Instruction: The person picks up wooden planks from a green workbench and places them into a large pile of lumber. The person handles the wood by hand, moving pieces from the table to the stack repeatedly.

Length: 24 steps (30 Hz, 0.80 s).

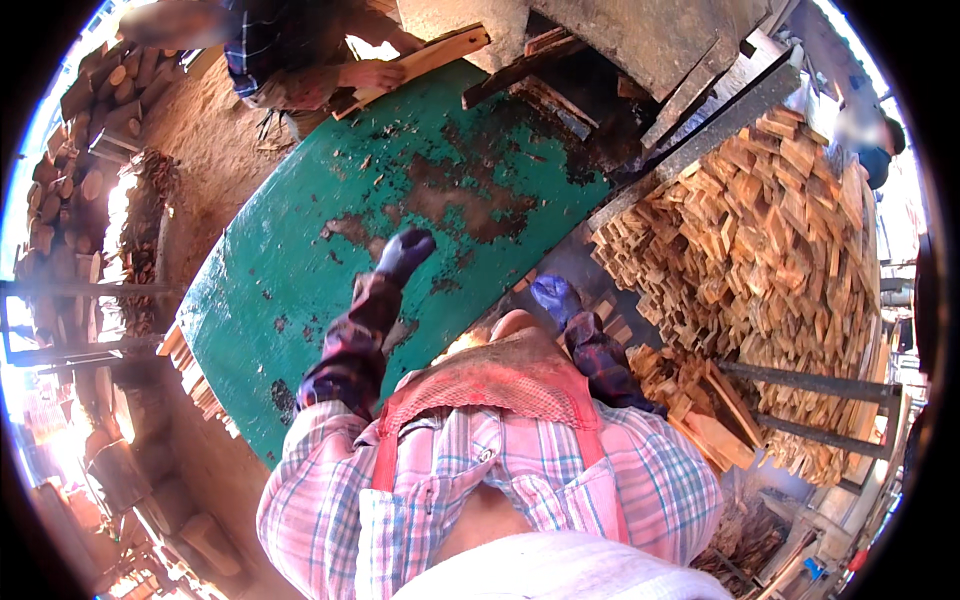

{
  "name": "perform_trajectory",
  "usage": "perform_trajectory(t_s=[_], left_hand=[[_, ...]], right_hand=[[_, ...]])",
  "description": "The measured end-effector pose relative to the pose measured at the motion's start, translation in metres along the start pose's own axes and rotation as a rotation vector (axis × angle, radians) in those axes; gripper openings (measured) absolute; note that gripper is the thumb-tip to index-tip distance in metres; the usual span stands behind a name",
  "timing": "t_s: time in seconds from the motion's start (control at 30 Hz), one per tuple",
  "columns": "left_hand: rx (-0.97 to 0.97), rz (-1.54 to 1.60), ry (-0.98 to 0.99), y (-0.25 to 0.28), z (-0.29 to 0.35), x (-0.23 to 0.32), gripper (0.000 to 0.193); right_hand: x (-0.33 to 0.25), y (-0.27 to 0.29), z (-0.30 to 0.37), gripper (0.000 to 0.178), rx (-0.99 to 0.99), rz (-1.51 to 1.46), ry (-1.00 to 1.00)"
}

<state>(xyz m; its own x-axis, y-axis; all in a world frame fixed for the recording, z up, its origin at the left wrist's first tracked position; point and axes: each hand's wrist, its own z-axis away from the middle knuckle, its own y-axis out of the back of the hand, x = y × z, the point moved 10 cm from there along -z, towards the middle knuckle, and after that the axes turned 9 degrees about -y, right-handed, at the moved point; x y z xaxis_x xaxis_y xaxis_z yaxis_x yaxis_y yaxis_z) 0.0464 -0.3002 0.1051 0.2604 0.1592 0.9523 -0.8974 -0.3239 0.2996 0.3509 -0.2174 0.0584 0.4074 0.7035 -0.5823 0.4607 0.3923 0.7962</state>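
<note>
My left hand, in a dark blue-purple glove, is over the worn green tabletop, its fingers curled in with nothing visible in them. My right hand, in a brighter blue glove, is low beside the table's near edge, close to my red apron. Its fingers are too blurred to make out how they are bent, and no held thing shows. Across the table, another person's hand grips a long wooden board lying over the far edge.
A tall stack of cut wood pieces rises on the right behind a metal bar. Loose slabs lie by my right elbow. Dark offcuts sit at the table's far end. Logs are piled at the far left.
</note>
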Motion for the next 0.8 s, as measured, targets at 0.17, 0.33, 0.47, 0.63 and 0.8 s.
perform_trajectory(t_s=[0.17, 0.33, 0.47, 0.63, 0.8], left_hand=[[0.208, -0.431, -0.057, 0.023, -0.173, 0.028, 0.060], [0.305, -0.705, -0.060, 0.025, -0.299, 0.053, 0.062], [0.020, -0.630, 0.114, 0.001, -0.322, 0.023, 0.046], [-0.161, -0.702, 0.509, 0.094, -0.198, -0.032, 0.044], [0.202, -0.993, 0.621, 0.275, -0.068, -0.042, 0.049]], right_hand=[[0.025, 0.043, 0.002, 0.018, 0.121, -0.135, -0.115], [0.109, 0.033, 0.052, 0.028, 0.122, -1.237, -1.075], [0.146, 0.053, 0.045, 0.025, 0.257, -1.087, -1.060], [0.153, 0.083, -0.026, 0.021, 0.405, -1.174, -0.946], [0.155, 0.108, -0.113, 0.026, 0.494, -0.889, -0.634]])
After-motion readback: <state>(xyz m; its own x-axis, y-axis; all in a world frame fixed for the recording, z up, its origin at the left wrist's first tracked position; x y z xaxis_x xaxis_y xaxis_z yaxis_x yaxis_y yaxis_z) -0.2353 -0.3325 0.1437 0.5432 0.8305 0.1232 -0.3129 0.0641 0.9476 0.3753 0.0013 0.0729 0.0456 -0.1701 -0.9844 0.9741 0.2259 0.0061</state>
